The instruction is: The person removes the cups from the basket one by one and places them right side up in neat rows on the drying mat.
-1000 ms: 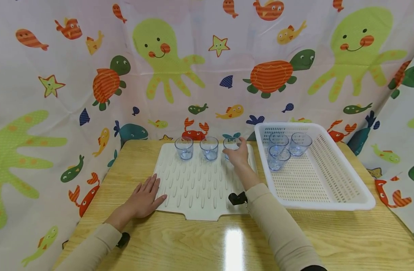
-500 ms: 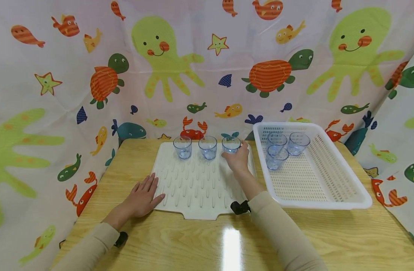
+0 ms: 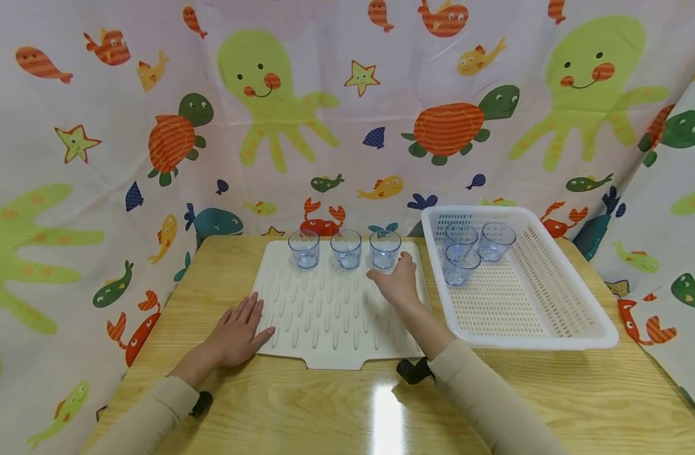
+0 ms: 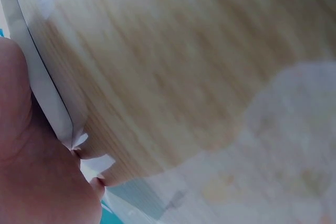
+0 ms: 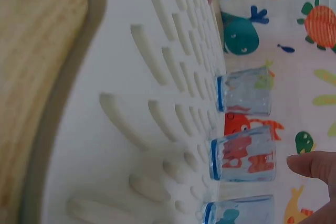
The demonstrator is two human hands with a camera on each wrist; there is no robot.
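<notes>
Mid-frame we see the right hand (image 3: 398,283), thumb and fingers parted, just beside the rightmost glass (image 3: 384,251) on the white board (image 3: 335,338) — and, lower left, the left hand (image 3: 236,336) lying flat, fingers straight, at the board's edge.

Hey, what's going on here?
Three bluish glasses stand in a row at the far end of a ridged white board. A person's right hand hovers just in front of the row's rightmost glass, thumb and fingers apart, not gripping it; the left hand rests at the board's left edge. Three more glasses are in the white plastic basket to the right.
</notes>
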